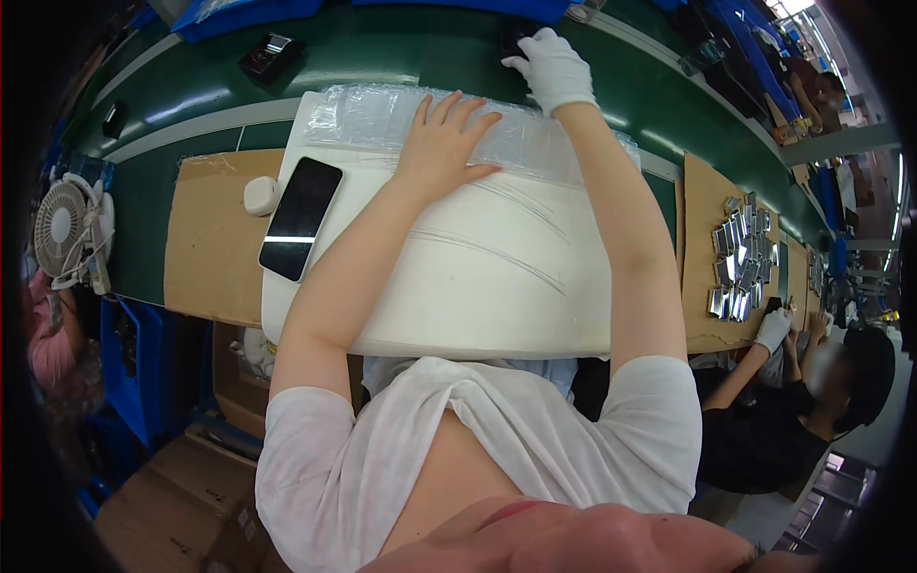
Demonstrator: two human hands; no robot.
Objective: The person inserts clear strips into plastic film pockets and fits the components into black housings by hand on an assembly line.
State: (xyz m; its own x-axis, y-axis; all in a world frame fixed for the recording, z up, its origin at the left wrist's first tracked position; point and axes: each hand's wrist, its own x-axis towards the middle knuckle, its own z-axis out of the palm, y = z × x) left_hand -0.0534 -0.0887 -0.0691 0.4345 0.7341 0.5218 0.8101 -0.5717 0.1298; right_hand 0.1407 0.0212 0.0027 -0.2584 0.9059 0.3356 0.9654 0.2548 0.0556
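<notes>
My left hand [444, 143] is bare, its fingers spread flat over a strip of clear plastic wrap [358, 119] along the far edge of a white padded board [487, 277]. Stretched out to the far side, my right hand [558, 72] wears a white glove. Its thumb and fingers are bent against a small dark object [516, 36] on the green conveyor surface [420, 62]; the exact kind of object is too dark to make out. Left of my left forearm, a black-screened smartphone [301, 218] lies on the white board.
A white earbud case [260, 196] sits on the cardboard [215, 244] at left. A glossy black box-shaped part [271, 57] rests on the conveyor. Shiny metal pieces [743, 258] cover cardboard at right, near a co-worker [774, 420]. A white fan [67, 229] stands far left.
</notes>
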